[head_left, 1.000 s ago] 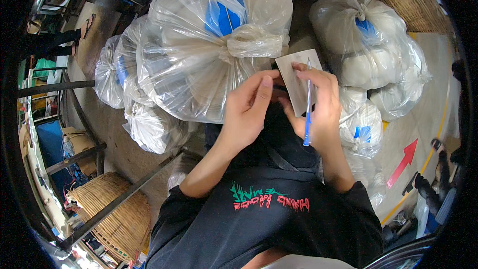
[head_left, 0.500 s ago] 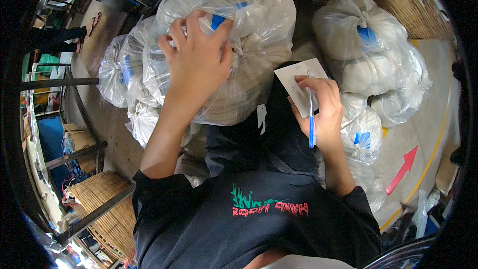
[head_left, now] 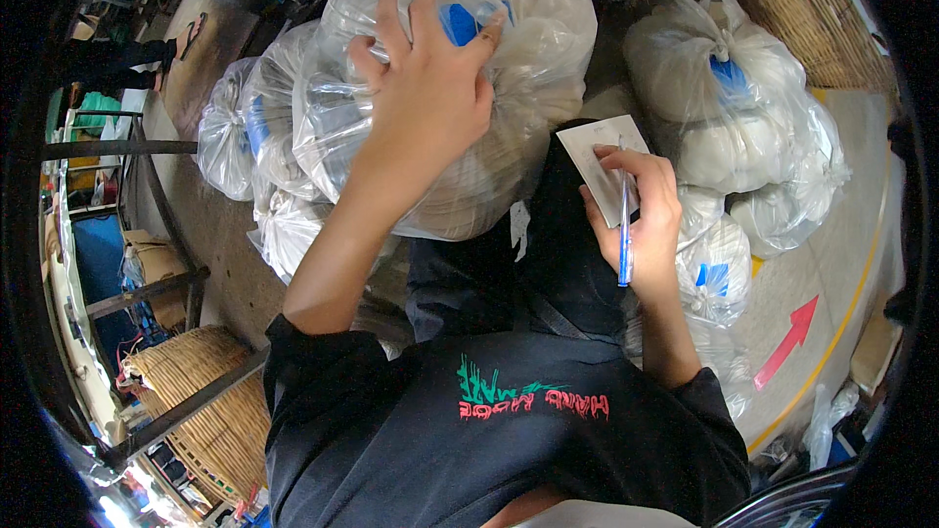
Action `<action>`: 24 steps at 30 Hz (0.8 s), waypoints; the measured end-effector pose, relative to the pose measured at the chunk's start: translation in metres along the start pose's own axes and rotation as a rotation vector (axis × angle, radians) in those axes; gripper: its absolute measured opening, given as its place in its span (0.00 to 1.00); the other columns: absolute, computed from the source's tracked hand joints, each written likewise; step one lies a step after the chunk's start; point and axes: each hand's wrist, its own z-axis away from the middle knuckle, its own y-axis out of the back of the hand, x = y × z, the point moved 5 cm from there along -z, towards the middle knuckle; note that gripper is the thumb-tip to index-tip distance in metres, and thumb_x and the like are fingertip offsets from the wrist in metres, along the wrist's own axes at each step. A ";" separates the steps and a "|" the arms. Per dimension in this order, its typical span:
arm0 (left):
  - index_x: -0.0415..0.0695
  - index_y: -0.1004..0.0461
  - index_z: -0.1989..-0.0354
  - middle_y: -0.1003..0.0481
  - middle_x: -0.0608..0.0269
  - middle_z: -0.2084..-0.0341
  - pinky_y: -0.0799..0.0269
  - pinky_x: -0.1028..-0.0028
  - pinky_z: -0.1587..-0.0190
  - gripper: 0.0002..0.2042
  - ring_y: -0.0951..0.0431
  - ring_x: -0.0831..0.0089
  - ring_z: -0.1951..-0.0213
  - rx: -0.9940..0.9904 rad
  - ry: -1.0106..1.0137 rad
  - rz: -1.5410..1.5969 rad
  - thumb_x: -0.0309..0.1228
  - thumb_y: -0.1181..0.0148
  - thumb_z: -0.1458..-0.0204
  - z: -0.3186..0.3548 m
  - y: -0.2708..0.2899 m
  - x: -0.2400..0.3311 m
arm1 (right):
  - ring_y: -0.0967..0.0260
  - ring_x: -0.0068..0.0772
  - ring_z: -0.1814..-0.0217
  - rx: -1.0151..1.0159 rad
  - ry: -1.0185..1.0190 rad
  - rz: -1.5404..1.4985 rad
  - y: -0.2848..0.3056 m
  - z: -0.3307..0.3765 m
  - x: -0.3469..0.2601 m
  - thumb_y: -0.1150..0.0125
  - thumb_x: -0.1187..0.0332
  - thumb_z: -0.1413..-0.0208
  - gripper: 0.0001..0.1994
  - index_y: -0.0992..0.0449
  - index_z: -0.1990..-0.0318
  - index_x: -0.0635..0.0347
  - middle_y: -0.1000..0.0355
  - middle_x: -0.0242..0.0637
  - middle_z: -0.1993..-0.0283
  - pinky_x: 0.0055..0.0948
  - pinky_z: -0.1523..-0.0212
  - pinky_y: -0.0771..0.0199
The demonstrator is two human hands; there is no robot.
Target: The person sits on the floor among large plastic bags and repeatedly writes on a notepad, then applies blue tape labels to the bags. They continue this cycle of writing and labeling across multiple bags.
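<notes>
In front of me stands a large clear plastic bag (head_left: 544, 49), tied in a knot and packed with pale round stacked pieces. My left hand (head_left: 430, 103) lies over its top with the fingers spread, its index fingertip beside a blue patch (head_left: 458, 23) under the plastic. Over my right thigh, my right hand (head_left: 653, 220) is closed on a small white notepad (head_left: 593, 144) and a blue-and-clear pen (head_left: 625, 235). The pen runs along the fingers, across the pad. Any writing on the pad is too faint to make out.
More filled clear bags (head_left: 729, 142) are piled at the right, others (head_left: 279, 103) at the left. Wicker baskets (head_left: 201, 381) stand lower left and upper right. A dark metal frame (head_left: 127, 148) runs along the left. Another person's sandalled foot (head_left: 191, 36) shows far left.
My left hand has shifted up and right across the bag, nearer the blue patch. The right hand, notepad and pen have moved slightly right.
</notes>
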 end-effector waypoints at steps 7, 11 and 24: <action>0.69 0.23 0.38 0.44 0.46 0.32 0.52 0.29 0.39 0.27 0.57 0.32 0.27 0.000 -0.005 0.032 0.32 0.39 0.50 -0.003 -0.003 0.000 | 0.23 0.47 0.43 -0.043 -0.037 -0.041 0.001 0.003 -0.001 0.29 0.82 0.54 0.20 0.25 0.52 0.62 0.21 0.46 0.47 0.39 0.44 0.23; 0.63 0.23 0.38 0.41 0.45 0.34 0.49 0.32 0.40 0.27 0.54 0.35 0.27 0.033 -0.018 0.003 0.33 0.36 0.50 -0.002 0.009 0.005 | 0.24 0.46 0.42 0.020 -0.085 -0.164 0.004 0.006 0.000 0.30 0.81 0.52 0.19 0.26 0.51 0.62 0.22 0.47 0.46 0.40 0.43 0.23; 0.33 0.34 0.36 0.25 0.52 0.43 0.26 0.69 0.42 0.23 0.24 0.68 0.43 -0.606 0.679 2.109 0.42 0.54 0.26 0.123 -0.035 0.092 | 0.28 0.48 0.37 -0.080 0.012 -0.191 -0.001 0.021 -0.017 0.14 0.62 0.60 0.40 0.34 0.41 0.59 0.28 0.52 0.36 0.42 0.39 0.25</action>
